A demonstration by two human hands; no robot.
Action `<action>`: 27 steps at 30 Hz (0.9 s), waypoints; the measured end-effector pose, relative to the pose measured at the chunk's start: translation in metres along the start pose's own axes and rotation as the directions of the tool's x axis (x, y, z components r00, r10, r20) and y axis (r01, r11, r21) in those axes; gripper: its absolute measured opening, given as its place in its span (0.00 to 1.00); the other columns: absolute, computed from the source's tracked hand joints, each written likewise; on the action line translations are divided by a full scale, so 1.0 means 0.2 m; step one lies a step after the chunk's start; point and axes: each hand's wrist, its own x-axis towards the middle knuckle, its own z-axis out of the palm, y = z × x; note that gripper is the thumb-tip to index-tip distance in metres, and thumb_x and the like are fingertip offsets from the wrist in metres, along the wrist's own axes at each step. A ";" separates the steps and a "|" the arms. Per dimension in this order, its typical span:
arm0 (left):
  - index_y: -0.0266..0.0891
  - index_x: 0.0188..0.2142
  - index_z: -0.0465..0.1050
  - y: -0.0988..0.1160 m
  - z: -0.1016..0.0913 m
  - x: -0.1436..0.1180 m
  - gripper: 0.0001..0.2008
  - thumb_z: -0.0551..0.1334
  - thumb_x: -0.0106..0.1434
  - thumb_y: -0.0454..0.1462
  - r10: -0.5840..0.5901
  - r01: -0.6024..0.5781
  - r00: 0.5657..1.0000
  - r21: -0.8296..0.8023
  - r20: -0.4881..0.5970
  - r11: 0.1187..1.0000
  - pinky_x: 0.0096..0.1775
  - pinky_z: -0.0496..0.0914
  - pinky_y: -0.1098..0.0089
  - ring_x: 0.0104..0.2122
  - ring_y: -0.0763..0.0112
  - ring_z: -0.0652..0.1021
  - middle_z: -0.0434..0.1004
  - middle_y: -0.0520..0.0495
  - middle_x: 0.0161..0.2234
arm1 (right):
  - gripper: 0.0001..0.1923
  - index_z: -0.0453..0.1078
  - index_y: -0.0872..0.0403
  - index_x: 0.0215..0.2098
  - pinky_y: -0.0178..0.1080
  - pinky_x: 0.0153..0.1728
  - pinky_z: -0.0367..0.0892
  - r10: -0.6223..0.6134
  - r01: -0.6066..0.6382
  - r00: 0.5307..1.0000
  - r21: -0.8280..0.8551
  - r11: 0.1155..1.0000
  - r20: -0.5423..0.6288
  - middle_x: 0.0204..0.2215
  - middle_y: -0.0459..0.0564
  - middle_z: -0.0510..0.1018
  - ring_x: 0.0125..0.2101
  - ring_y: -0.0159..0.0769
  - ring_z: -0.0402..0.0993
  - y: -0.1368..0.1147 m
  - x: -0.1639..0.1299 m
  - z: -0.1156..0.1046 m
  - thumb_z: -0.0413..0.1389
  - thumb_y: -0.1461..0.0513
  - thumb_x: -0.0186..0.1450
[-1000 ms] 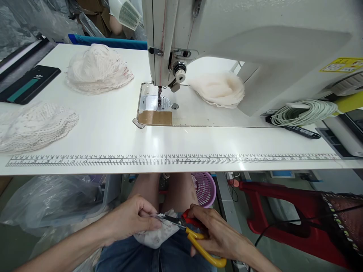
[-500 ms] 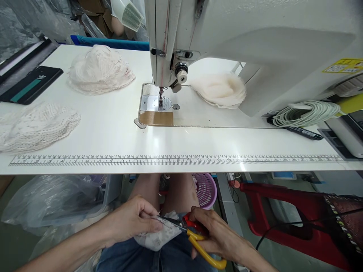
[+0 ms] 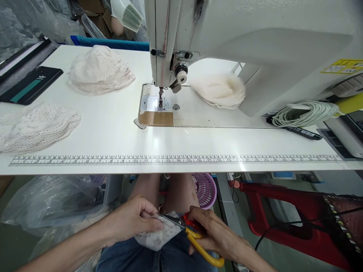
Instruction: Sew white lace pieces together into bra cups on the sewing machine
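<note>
White enamel sewing machine (image 3: 255,41) towers over the surface (image 3: 113,136); below, on the lap, left hand (image 3: 132,221) fingers pinch a lace piece (image 3: 157,238) while right hand (image 3: 214,234) fingers close around yellow-handled scissors (image 3: 195,238). Keeping the lace taut should steady the snip. Blades sit slightly deeper than a half-second earlier.

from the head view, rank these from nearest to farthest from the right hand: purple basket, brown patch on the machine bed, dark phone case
Measured from the right hand, low and right of centre:
1. Purple basket: under the table edge, just above the hand.
2. Brown patch: on the machine bed, mid-table, left of the hand.
3. Dark phone case: far left, at the back edge of the table.
</note>
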 end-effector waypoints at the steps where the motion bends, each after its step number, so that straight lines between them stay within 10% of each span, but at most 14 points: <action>1: 0.34 0.20 0.68 -0.01 0.00 0.00 0.18 0.65 0.52 0.48 0.003 -0.003 1.000 -0.001 -0.003 1.000 0.22 0.44 0.72 0.20 0.78 0.54 0.56 0.57 0.17 | 0.20 0.60 0.54 0.32 0.29 0.22 0.52 0.006 -0.006 1.000 0.005 1.000 -0.007 0.25 0.41 0.66 0.24 0.28 0.61 0.00 0.00 0.00 0.60 0.49 0.56; 27: 0.32 0.28 0.79 -0.05 0.01 -0.05 0.14 0.62 0.55 0.43 0.080 -0.072 0.996 0.138 -0.048 0.988 0.21 0.48 0.76 0.20 0.78 0.56 0.59 0.56 0.17 | 0.24 0.62 0.53 0.36 0.30 0.25 0.53 -0.037 0.030 0.998 -0.121 0.992 -0.060 0.29 0.42 0.70 0.25 0.29 0.65 -0.01 -0.06 -0.01 0.64 0.48 0.52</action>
